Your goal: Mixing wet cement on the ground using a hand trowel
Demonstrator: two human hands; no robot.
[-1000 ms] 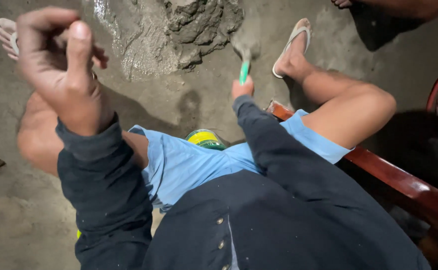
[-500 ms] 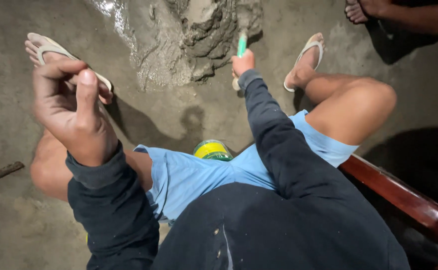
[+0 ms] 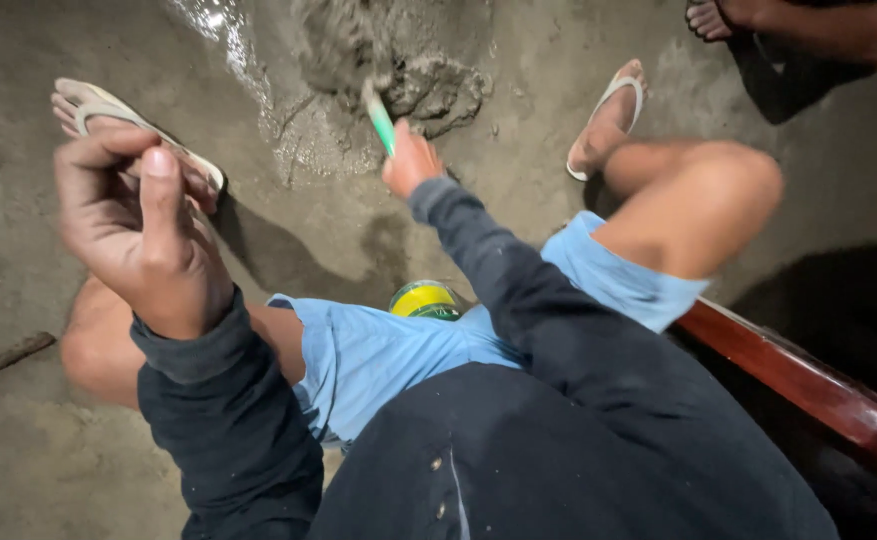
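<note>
My right hand grips the green handle of a trowel, whose blade is sunk in a pile of wet grey mortar on the concrete floor ahead of me. My left hand is raised near my left knee, its fingers curled loosely with nothing in them. A yellow and green round container sits on the floor between my legs. I sit with knees apart, in blue shorts and a dark long-sleeved top.
My feet in pale sandals rest on the floor at left and right. Another person's bare foot shows at the top right. A reddish wooden rail runs along my right side. A stick lies at left.
My right hand has swung the trowel leftward across the mortar pile, and its handle now tilts left. The left hand stays raised and curled, barely moved.
</note>
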